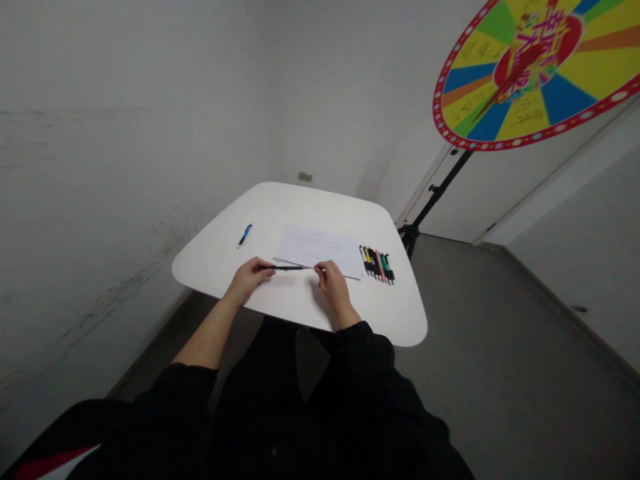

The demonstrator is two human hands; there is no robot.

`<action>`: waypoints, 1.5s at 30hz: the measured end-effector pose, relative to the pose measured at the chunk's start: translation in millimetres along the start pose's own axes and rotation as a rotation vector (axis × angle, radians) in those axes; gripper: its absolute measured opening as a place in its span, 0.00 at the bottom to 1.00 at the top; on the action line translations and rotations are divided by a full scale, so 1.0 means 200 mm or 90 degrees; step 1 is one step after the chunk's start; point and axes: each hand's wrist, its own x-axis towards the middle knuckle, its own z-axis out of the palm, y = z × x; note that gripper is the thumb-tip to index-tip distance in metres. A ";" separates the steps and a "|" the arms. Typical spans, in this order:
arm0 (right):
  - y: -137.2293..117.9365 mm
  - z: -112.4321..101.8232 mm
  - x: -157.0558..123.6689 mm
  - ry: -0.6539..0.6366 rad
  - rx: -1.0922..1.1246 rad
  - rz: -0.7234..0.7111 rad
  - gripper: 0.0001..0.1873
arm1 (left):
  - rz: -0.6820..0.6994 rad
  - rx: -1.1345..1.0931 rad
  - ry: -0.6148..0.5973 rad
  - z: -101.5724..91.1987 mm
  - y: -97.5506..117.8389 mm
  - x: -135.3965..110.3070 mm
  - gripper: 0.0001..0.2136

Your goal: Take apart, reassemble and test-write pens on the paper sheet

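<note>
Between my two hands a slim black pen (289, 268) is held level, just over the near edge of the paper. My left hand (249, 280) is closed around its left end. At the other side, the fingertips of my right hand (332, 285) pinch a thin, pale section that sticks out of the black barrel. Whether that section is a refill or the tip, I cannot tell. Behind the pen lie white sheets of paper (320, 245) with faint print. A blue pen (245, 236) rests apart on the left.
A row of several pens (377, 265) in various colours lies right of the paper. The white table (295, 200) has rounded corners and stands near the walls. A colourful prize wheel (535, 73) on a black stand (443, 189) rises at the right.
</note>
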 end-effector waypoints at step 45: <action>-0.05 0.00 -0.01 -0.047 -0.002 -0.039 0.11 | 0.029 0.005 -0.064 0.01 0.04 -0.03 0.22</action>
